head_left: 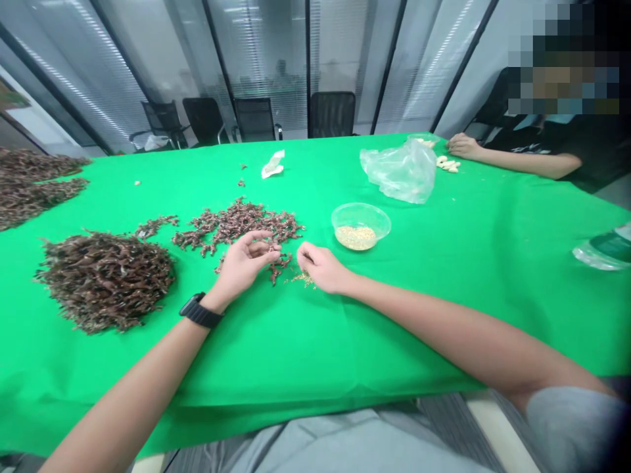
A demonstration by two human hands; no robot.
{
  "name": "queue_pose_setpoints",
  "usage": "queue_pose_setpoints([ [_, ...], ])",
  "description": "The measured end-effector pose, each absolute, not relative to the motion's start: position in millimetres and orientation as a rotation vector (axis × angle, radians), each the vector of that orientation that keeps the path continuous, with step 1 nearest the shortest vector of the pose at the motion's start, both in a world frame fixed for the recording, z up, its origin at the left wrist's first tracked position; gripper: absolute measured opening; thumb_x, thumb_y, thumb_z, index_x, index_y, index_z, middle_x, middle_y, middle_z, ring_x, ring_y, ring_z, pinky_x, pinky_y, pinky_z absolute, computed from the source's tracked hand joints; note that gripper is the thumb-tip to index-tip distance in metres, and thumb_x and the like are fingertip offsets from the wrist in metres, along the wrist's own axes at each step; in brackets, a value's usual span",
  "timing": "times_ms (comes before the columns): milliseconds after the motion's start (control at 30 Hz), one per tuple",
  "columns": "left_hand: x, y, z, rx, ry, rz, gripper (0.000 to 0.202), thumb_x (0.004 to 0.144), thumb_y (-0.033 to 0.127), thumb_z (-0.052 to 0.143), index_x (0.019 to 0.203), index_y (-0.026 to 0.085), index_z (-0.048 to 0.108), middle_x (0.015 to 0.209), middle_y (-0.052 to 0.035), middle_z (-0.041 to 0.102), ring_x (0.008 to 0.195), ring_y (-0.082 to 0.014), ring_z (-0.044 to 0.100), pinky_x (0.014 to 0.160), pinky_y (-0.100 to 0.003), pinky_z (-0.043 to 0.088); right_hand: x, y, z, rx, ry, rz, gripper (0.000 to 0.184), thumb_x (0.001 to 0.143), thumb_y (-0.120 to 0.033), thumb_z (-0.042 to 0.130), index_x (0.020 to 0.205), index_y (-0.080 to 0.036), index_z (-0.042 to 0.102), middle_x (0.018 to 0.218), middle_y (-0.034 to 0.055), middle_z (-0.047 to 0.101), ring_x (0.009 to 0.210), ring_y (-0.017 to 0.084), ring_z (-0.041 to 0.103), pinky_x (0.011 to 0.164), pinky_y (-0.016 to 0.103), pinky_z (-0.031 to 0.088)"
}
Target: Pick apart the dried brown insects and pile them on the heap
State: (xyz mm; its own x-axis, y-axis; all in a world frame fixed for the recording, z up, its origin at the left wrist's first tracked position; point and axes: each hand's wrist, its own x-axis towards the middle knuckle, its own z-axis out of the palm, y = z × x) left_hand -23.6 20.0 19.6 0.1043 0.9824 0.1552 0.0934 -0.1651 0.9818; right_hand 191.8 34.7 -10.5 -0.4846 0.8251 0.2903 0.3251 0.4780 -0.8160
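Observation:
My left hand (246,261), with a dark watch (201,311) at its wrist, has thumb and fingers closed around a small dried brown piece, mostly hidden by the fingertips. Its fingers are above the near edge of a loose heap of dried, twisted reddish-brown pieces (241,222). Just to the right, my right hand (321,267) is pinched shut; whatever it holds is too small to make out. Beside and below its fingertips lie scattered yellow grains (304,279). A clear plastic bowl (361,209) holding similar pale yellow grains (355,237) stands behind my right hand.
A big dried brown pile (106,279) lies left, another (29,187) farther back. A crumpled white paper (273,165) and plastic bag (401,169) lie toward the far side. At right is a bottle (606,249). Another person's hand (465,146) rests near pale pieces (447,164).

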Motion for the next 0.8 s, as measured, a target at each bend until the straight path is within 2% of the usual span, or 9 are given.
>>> queue_pose_setpoints([
  [133,-23,19,19,1.43,1.16,1.193,0.044,0.069,0.035,0.089,0.103,0.014,0.068,0.105,-0.0118,0.077,0.093,-0.0222,0.074,0.088,-0.036,0.06,190,35,-11,-0.969,-2.039,0.919,0.015,0.096,-0.02,0.045,0.081,-0.021,0.048,0.069,-0.0031,0.055,0.065,0.013,0.049,0.066,0.026,0.035],
  [267,-25,21,15,1.409,1.144,1.119,0.048,0.076,0.04,0.084,0.11,0.016,0.061,0.09,-0.0076,0.077,0.076,-0.0192,0.075,0.076,-0.033,0.06,189,35,-11,-0.991,-2.045,0.908,0.017,0.098,-0.022,0.045,0.081,-0.02,0.049,0.069,-0.0027,0.057,0.065,0.013,0.051,0.066,0.027,0.036],
  [400,-25,22,12,1.473,1.184,1.111,0.039,0.086,0.046,0.072,0.105,0.021,0.049,0.079,-0.0019,0.073,0.06,-0.0165,0.071,0.06,-0.028,0.056,190,36,-10,-1.003,-2.052,0.903,0.018,0.099,-0.022,0.044,0.082,-0.02,0.049,0.071,-0.0024,0.057,0.066,0.013,0.051,0.066,0.027,0.036],
  [467,-26,23,10,1.557,1.2,1.124,0.033,0.091,0.044,0.066,0.106,0.022,0.046,0.079,-0.0001,0.071,0.056,-0.0135,0.066,0.057,-0.026,0.051,190,37,-11,-1.009,-2.051,0.897,0.018,0.099,-0.023,0.044,0.082,-0.021,0.049,0.071,-0.0025,0.057,0.066,0.013,0.051,0.066,0.027,0.036],
  [567,-27,23,7,1.695,1.184,1.137,0.025,0.097,0.037,0.056,0.115,0.022,0.048,0.086,-0.0014,0.07,0.063,-0.0113,0.061,0.061,-0.025,0.048,189,37,-11,-1.014,-2.053,0.895,0.016,0.099,-0.024,0.044,0.084,-0.021,0.048,0.072,-0.0024,0.057,0.067,0.014,0.051,0.067,0.027,0.036],
  [633,-28,23,4,1.75,1.152,1.124,0.027,0.099,0.032,0.052,0.124,0.021,0.048,0.093,-0.0034,0.069,0.071,-0.012,0.062,0.066,-0.026,0.049,189,38,-12,-1.005,-2.061,0.882,0.014,0.099,-0.024,0.044,0.086,-0.021,0.049,0.073,-0.0024,0.056,0.068,0.014,0.051,0.067,0.028,0.036],
  [800,-25,21,7,1.692,1.118,1.055,0.046,0.088,0.029,0.068,0.129,0.019,0.049,0.102,-0.007,0.071,0.096,-0.0184,0.069,0.083,-0.031,0.053,189,37,-13,-0.964,-2.071,0.839,0.009,0.098,-0.025,0.046,0.09,-0.021,0.048,0.072,-0.0035,0.053,0.065,0.013,0.046,0.065,0.027,0.034],
])
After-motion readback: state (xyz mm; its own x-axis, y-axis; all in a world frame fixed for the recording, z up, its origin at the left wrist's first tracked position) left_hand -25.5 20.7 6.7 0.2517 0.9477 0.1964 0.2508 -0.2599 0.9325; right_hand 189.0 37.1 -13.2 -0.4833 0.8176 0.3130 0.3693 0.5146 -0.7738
